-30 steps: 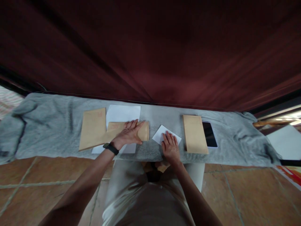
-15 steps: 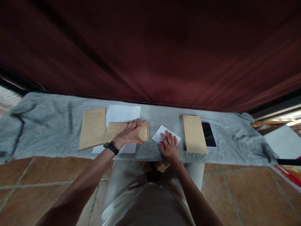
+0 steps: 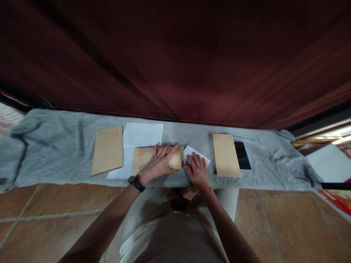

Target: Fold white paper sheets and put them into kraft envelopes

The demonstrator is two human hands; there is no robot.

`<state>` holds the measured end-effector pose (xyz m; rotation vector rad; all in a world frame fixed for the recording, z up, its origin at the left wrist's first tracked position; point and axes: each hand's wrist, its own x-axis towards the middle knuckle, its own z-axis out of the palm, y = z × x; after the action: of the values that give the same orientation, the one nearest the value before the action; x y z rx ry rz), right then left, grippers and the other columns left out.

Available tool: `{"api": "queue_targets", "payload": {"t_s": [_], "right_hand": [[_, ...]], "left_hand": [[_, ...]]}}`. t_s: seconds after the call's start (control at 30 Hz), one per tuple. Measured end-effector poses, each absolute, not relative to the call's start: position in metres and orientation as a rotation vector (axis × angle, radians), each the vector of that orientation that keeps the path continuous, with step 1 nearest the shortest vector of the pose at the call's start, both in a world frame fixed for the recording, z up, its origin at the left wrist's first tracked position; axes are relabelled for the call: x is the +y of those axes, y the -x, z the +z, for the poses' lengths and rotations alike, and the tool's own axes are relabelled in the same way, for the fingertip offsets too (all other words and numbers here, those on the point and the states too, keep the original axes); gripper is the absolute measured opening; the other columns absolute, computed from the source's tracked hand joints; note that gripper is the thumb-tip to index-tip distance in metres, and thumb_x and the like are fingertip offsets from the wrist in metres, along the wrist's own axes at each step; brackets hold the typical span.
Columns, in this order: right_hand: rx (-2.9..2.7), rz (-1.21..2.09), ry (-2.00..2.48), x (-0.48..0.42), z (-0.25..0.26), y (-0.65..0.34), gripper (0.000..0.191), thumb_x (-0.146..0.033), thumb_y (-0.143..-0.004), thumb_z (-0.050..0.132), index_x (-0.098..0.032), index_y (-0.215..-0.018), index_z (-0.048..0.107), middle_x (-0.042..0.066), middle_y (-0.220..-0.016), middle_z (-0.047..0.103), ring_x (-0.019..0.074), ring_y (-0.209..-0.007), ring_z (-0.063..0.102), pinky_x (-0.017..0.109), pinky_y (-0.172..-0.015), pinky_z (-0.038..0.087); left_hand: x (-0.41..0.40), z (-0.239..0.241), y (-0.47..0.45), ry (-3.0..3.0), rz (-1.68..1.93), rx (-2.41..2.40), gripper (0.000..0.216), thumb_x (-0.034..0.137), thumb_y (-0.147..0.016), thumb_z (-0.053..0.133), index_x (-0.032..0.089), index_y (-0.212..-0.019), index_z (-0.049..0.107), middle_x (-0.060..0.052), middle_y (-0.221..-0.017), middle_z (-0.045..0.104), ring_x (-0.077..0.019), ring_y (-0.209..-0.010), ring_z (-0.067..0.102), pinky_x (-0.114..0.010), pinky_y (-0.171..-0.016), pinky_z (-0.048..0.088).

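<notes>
Left hand squeezes envelope, right hand flat on small white paper

Left hand (image 3: 160,160) holds the brown envelope (image 3: 139,159) crosswise, thumb on the near edge, fingers on the far edge; narrow grip, pinched enough that the envelope bulges and its end gapes at 3 o'clock. Black watch (image 3: 136,183) on that wrist. Right hand (image 3: 199,175), at 4 o'clock from the left, lies palm down, fingers slightly spread on the small white paper (image 3: 189,150); flat touch, not gripping. Paper sits tilted just beside the envelope's gaping end; can't tell whether the two touch, fingers and shadow in the way.

Envelope lies partly over white sheets (image 3: 142,133), which show at its 11 o'clock. Farther off at 9 o'clock: another brown envelope (image 3: 109,150), red print on it. Right hand's 2 o'clock: brown stack (image 3: 226,155), with dark-screened device (image 3: 242,156) sticking out at its 3 o'clock. All on grey cloth (image 3: 274,160); dark red drape (image 3: 175,73) at 12.
</notes>
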<state>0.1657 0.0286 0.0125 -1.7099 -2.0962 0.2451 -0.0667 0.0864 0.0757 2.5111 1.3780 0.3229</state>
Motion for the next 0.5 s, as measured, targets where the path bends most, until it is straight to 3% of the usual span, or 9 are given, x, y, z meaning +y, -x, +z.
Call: {"api": "queue_targets", "payload": {"t_s": [0.1, 0.3, 0.5], "right_hand": [[-1.965, 0.377, 1.636, 0.031, 0.015, -0.168, 0.043, -0.030, -0.103, 0.041, -0.021, -0.143, 0.055, 0.011, -0.152, 0.051, 0.0261, -0.145, 0.041, 0.054, -0.123, 0.024], [-1.499, 0.705, 1.452, 0.033, 0.029, -0.163, 0.037, -0.034, -0.100, 0.043, -0.021, -0.126, 0.067, 0.011, -0.131, 0.066, 0.0235, -0.124, 0.059, 0.043, -0.109, 0.046], [-1.377, 1.280, 1.384, 0.036, 0.039, -0.159, 0.030, -0.038, -0.092, 0.051, -0.021, -0.102, 0.074, 0.006, -0.101, 0.075, 0.0227, -0.096, 0.067, 0.039, -0.095, 0.052]], "left_hand": [[0.081, 0.076, 0.061, -2.529, 0.335, 1.374, 0.116, 0.043, -0.068, 0.081, 0.024, -0.162, 0.016, -0.016, -0.149, 0.046, -0.0370, -0.143, 0.036, -0.059, -0.124, 0.009], [0.074, 0.077, 0.054, -2.629, 0.296, 1.369, 0.115, 0.045, -0.073, 0.079, 0.021, -0.162, 0.010, -0.019, -0.150, 0.044, -0.0361, -0.145, 0.036, -0.059, -0.123, 0.011], [0.070, 0.078, 0.043, -2.710, 0.264, 1.260, 0.109, 0.045, -0.076, 0.077, 0.022, -0.162, 0.013, -0.019, -0.154, 0.042, -0.0367, -0.146, 0.034, -0.062, -0.123, 0.008]]}}
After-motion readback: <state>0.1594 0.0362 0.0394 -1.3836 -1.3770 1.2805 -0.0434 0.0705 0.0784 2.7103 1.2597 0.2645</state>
